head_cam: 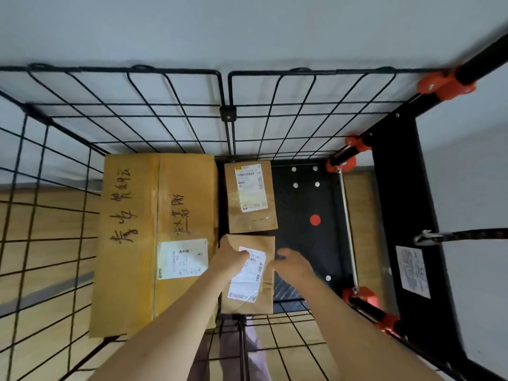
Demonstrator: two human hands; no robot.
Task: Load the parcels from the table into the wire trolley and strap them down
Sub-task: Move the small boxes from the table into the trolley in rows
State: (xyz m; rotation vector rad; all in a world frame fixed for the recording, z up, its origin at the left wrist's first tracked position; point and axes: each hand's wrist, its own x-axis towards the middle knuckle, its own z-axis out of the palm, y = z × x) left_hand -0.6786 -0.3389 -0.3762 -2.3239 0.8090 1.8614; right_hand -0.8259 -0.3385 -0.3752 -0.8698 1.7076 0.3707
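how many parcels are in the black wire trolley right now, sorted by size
large brown cardboard box with handwriting: 1
small brown cardboard boxes with white labels: 2 (far small box; near small box, held by the left hand)
total: 3

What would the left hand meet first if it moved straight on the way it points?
Probably the far small parcel, lying just beyond the near parcel that the left hand grips; depth is unclear.
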